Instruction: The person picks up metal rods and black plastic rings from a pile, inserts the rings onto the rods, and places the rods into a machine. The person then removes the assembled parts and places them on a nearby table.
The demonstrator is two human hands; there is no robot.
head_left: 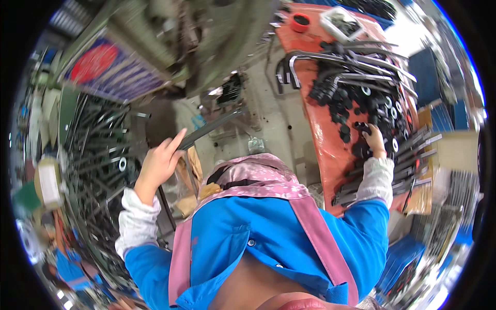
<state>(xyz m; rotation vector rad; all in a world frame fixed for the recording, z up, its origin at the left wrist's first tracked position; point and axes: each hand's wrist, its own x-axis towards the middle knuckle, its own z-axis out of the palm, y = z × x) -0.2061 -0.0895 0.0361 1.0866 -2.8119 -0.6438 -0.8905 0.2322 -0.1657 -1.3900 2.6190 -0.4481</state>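
My left hand (157, 165) holds one end of a long dark grey metal bar (214, 126), pinched between thumb and fingers, with its far end tilted up to the right. In front of me that bar hangs over the floor, below a green machine. On the red-orange tabletop (325, 150) at the right, my right hand (376, 142) grips a small black cylindrical piece (361, 126). Around it lies a heap of small black parts (343, 103), with several white rings (396, 145) among them.
A green machine (222, 46) with a red, white and blue panel (111, 67) stands ahead. Many metal tubes (95, 150) are piled at my left. Bent tubes (356, 59), a white tray (341, 23) and a red round container (299, 22) occupy the far table. Straight bars (408, 168) lie near my right forearm.
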